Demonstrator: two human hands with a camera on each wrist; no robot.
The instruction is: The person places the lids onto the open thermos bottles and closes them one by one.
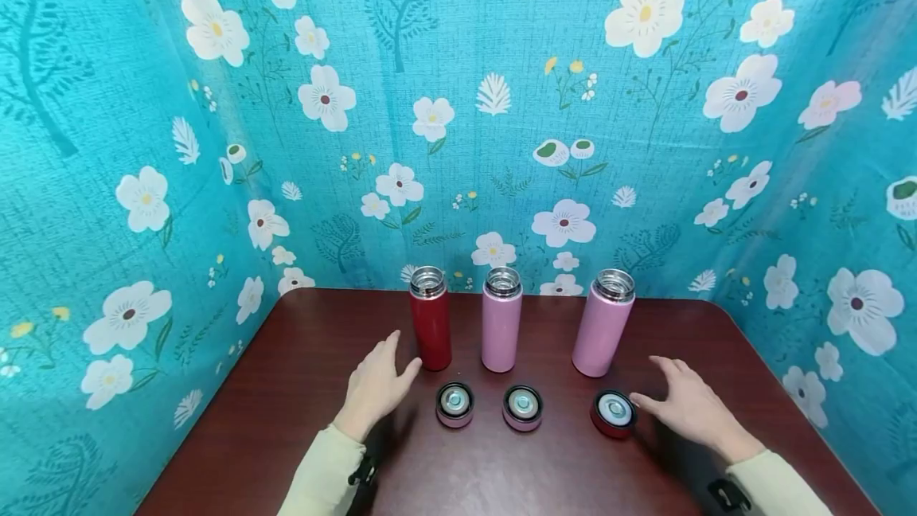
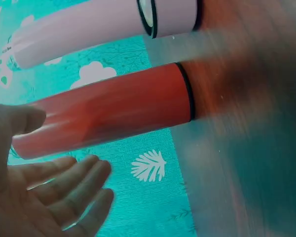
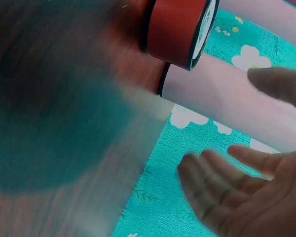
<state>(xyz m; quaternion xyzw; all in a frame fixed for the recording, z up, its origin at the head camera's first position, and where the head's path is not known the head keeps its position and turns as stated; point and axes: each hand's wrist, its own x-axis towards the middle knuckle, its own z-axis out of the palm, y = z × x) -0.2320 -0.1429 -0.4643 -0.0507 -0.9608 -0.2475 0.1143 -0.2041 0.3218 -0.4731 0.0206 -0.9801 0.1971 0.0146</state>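
My left hand (image 1: pixel 376 385) hovers beside the red thermos bottle (image 1: pixel 432 329), thumb and fingers spread around nothing; the left wrist view shows the red bottle (image 2: pixel 113 106) just past the fingertips. On the right, my right hand (image 1: pixel 691 404) is spread near the red lid (image 1: pixel 613 418) and the right pink bottle (image 1: pixel 603 329), holding nothing. Another pink bottle (image 1: pixel 501 325) stands in the middle. All three bottles are upright with bare steel mouths. One pink lid (image 1: pixel 454 408) lies before the red bottle, a second pink lid (image 1: pixel 522 412) before the middle one, undersides up.
The dark brown wooden table (image 1: pixel 559 476) carries the bottles in a back row and the lids in a front row. A turquoise flowered cloth (image 1: pixel 458 142) hangs close behind the table and along both sides. Both forearms wear pale sleeves (image 1: pixel 322 468) with dark wrist straps.
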